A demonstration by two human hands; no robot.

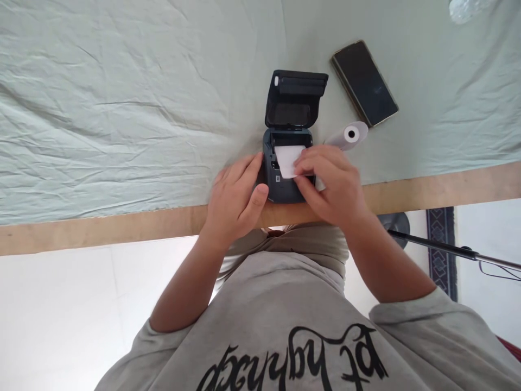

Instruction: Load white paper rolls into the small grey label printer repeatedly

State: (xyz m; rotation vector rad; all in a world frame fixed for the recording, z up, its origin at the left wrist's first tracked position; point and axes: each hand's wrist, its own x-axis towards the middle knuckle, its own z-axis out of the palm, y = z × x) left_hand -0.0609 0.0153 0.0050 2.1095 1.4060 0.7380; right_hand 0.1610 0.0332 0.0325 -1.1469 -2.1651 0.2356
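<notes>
A small dark receipt printer [287, 191] sits at the table's near edge with its lid [296, 100] raised and tipped back. White paper [288, 158] comes up out of its compartment. My right hand [331, 182] pinches the right edge of this paper between thumb and fingers, over the printer. My left hand [237, 198] lies flat beside the printer, fingers stretched out and the fingertips against its left side. Just beyond my right hand a white paper roll [358, 130] with a dark core hole lies on the cloth, partly hidden by the hand.
A smartphone [366, 82] in a case lies at the back right. Something clear and crumpled [466, 10] is at the top right edge. Pale green wrinkled cloth [142, 108] covers the table up to a wooden edge strip [101, 231]. A stand pole [439, 245] is below right.
</notes>
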